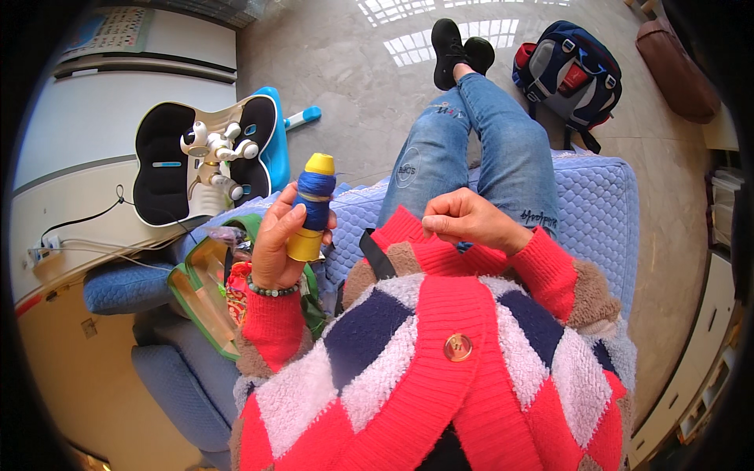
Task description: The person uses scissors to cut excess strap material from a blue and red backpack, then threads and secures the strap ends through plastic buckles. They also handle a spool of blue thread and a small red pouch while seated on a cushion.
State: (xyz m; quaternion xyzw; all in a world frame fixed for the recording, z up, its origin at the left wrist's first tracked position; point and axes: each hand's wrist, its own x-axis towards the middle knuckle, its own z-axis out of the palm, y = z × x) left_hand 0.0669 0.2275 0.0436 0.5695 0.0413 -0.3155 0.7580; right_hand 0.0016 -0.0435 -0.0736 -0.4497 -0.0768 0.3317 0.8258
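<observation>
My left hand (273,242) is wrapped round a spool of blue thread (316,187) with a yellow core, held nearly upright above the quilted sofa seat. Its yellow tapered end points away from me, and blue thread covers the middle. Over my lap, my right hand (477,221) is closed in a pinch, thumb against the curled forefinger. Anything between those fingertips is too small to make out. A bit of blue shows just below that hand, partly hidden by the red sleeve. The two hands are apart.
Beside my left forearm sits a green-edged clear bag (206,290) with packets inside. A white robot-dog toy (214,155) rests on a black-padded seat (161,133). Cables (86,243) run along the left. A backpack (577,74) and brown bag (675,71) lie beyond the pale blue sofa (601,196).
</observation>
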